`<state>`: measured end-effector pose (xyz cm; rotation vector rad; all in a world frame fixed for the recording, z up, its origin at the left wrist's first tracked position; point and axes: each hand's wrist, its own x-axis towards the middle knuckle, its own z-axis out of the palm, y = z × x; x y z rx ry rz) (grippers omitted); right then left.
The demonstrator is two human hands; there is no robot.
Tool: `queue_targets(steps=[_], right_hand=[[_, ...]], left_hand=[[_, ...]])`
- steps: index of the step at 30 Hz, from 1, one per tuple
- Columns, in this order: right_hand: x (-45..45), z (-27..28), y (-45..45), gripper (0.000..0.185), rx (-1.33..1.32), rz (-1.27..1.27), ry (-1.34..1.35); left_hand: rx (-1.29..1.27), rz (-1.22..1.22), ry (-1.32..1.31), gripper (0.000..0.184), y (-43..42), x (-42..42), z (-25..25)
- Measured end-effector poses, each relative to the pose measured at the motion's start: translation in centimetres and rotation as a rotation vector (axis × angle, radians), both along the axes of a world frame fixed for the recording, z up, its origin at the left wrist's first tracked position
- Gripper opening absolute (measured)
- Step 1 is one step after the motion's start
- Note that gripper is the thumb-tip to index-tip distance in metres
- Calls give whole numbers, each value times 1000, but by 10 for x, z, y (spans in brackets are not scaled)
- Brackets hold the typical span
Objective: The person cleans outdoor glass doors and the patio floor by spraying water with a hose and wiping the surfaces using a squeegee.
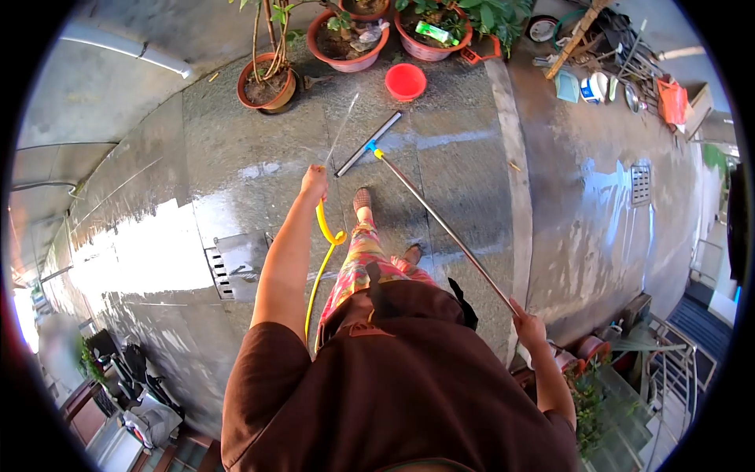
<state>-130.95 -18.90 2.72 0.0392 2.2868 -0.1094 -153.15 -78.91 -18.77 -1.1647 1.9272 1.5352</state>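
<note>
The left hand (314, 184) is closed around the yellow hose (323, 222), water jet (343, 126) issuing forward. The right hand (529, 326) is closed on the pole (448, 231); the squeegee head (370, 145) lies forward-left of that grip. Flat, even blade contact is advisable.

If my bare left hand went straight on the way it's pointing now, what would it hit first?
Probably the round orange plastic flowerpot ahead of your left hand. Depth is unclear from one view, though; if the hand tilts downward, the wet grey floor could come first.
</note>
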Motion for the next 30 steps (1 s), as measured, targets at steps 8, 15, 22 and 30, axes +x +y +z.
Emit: queue_targets(steps=[8,15,22,30], right_hand=[[-24,-69,-40,55,-45,119,67],[-1,-104,-46,50,-94,55,180],[222,4,74,47,212,-143,-2],[228,19,48,48,133,-356,55]], left_hand=[[-97,-157,28,24,69,57,23],[4,-273,-13,27,103,72,52],[17,-419,-18,31,136,58,30],[-33,-577,-10,38,159,31,25]])
